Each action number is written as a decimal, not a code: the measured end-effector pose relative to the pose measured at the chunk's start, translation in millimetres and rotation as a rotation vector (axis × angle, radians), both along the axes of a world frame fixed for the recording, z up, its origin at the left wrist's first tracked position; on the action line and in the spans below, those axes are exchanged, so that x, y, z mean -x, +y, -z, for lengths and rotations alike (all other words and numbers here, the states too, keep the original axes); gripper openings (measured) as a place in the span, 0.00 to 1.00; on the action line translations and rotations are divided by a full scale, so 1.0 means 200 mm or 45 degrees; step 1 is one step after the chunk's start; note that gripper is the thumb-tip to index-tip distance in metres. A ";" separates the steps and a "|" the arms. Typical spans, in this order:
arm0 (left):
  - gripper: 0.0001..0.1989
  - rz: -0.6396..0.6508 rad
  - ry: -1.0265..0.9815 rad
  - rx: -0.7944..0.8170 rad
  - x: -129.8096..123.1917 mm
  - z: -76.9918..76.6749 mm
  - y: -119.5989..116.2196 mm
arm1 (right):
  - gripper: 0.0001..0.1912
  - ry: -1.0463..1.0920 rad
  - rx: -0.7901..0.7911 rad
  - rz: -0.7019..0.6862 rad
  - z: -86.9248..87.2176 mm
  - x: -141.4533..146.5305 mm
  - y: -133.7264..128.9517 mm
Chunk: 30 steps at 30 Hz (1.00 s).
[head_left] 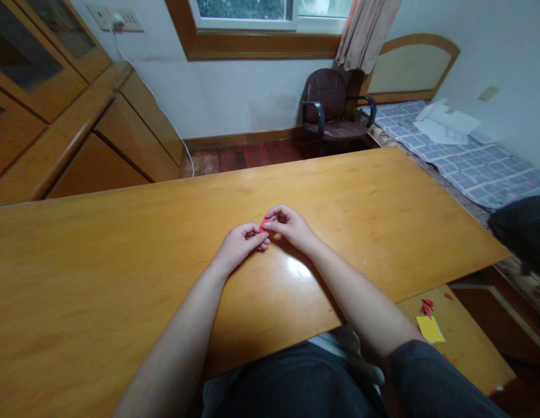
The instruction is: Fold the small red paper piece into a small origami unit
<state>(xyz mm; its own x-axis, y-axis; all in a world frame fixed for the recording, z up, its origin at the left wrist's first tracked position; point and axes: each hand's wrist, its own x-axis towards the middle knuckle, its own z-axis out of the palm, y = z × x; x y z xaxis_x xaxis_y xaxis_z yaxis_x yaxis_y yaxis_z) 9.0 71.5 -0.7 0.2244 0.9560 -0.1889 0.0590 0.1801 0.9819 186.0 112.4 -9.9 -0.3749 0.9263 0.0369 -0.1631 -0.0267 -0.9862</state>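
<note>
A small red piece (264, 225), perhaps folded paper, is pinched between my two hands above the wooden table (122, 261). My left hand (241, 247) grips its lower left side with thumb and fingers. From the upper right, my right hand (287, 223) holds the same piece between thumb and forefinger. The fingers cover much of it, so its full shape is hidden.
On a lower wooden surface at the right lie several red pieces (427, 306) and a yellow square (430, 329). Beyond the table stand a brown armchair (326, 104) and a bed (461, 157) with white sheets on it. A wooden cabinet (100, 139) is at the left.
</note>
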 end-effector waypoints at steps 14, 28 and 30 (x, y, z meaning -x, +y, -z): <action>0.12 -0.056 -0.173 0.065 0.01 -0.02 0.00 | 0.17 0.051 0.133 -0.091 -0.04 -0.01 -0.02; 0.13 -0.024 -0.174 0.074 0.02 -0.01 0.01 | 0.16 -0.063 0.135 -0.076 -0.04 0.00 -0.03; 0.14 -0.018 -0.151 0.081 0.02 -0.02 0.01 | 0.15 -0.062 0.152 -0.052 -0.04 0.00 -0.03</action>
<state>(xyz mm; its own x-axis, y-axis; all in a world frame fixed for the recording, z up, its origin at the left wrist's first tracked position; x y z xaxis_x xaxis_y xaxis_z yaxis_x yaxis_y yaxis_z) 5.1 73.3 2.3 0.2357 0.9461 -0.2222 -0.0598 0.2423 0.9684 185.9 107.0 -1.5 -0.4113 0.9069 -0.0917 -0.1114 -0.1499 -0.9824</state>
